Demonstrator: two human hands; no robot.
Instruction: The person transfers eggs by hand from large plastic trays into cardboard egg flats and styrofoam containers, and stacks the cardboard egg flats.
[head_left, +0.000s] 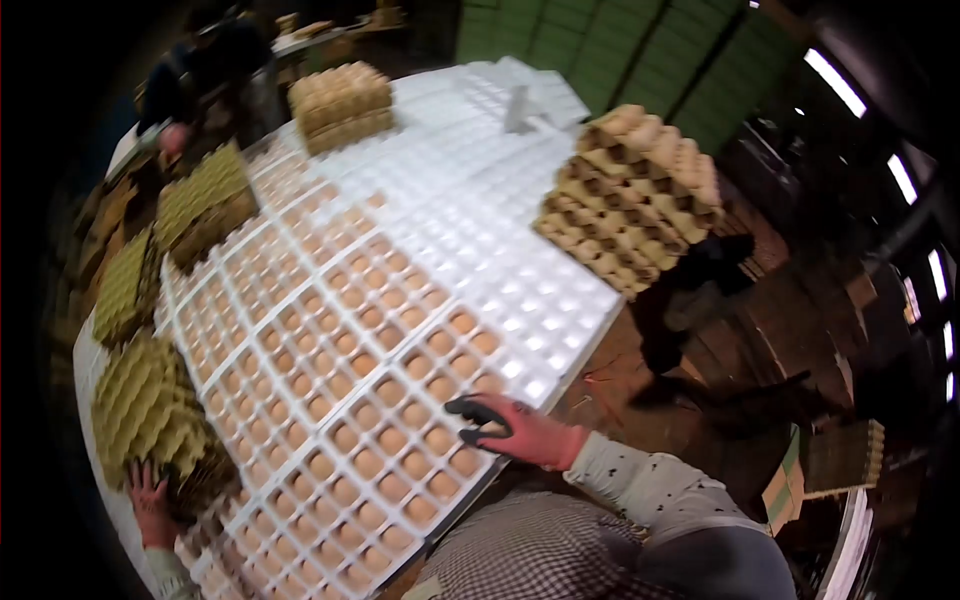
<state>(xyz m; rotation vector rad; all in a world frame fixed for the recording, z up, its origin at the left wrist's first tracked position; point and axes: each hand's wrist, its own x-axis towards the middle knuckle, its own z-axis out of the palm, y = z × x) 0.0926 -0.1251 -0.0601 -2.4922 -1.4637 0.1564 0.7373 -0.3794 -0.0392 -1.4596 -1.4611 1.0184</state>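
Observation:
My right hand (515, 428), in a red glove with black fingertips, hovers over the near right edge of the white egg trays (455, 306). Its thumb and fingers are apart, with no egg visible between them. Brown eggs (369, 462) fill many of the pockets around and left of it, and one blurred egg (487, 384) lies just beyond the fingers. At the left edge, my left hand (148, 497) has its fingers spread against the lower side of a stack of pulp egg cartons (150, 405).
More pulp carton stacks stand along the left (207, 195), at the back (342, 100) and at the right edge (635, 195). White trays with bare pockets (535, 290) cover the right side. Another person (215, 70) is at the far left. Cardboard boxes (800, 310) lie at right.

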